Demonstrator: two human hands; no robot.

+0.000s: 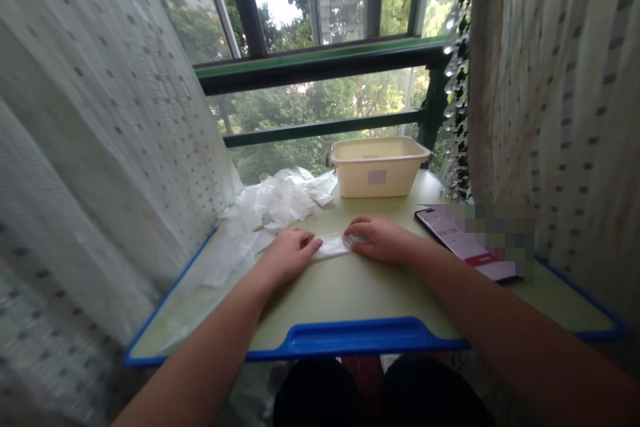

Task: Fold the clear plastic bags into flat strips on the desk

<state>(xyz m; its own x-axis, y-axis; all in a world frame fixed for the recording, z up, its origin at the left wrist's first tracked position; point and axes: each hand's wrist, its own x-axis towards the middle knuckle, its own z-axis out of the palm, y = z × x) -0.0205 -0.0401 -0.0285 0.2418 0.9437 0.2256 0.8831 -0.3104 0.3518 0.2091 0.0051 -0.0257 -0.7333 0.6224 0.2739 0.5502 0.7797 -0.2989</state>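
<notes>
A white plastic bag [332, 246], folded into a narrow strip, lies flat on the table between my two hands. My left hand [289, 255] has its fingers curled, with the thumb and fingertips at the strip's left end. Over the right end, my right hand [379, 239] is closed with bent fingers, and crinkled clear plastic shows under them. The parts of the bag beneath both hands are hidden. Behind my left hand spreads a loose heap of thin white plastic bags [280, 197], some reaching down the table's left side.
A cream plastic tub [377, 173] stands at the back of the small table with a blue rim [357, 335]. To the right of my right hand lies a phone [463, 240], partly blurred out. Curtains [560, 113] hang on both sides, before a window.
</notes>
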